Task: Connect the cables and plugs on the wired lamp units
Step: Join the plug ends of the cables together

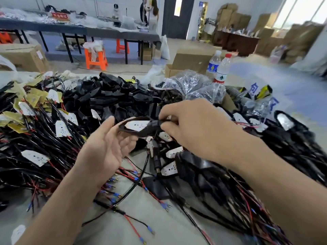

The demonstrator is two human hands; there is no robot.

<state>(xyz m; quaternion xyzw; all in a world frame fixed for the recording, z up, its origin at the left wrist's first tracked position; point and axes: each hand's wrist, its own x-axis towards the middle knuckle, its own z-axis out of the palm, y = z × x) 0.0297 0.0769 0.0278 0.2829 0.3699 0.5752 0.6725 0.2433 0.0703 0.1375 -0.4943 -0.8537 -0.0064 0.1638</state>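
Head: R fingers [166, 111] pinch plug [154, 125]; L fingers [127, 144] curl under lamp unit [136, 125]

2 water bottles [221, 71], orange stool [96, 58], cardboard box [192, 58] in bg
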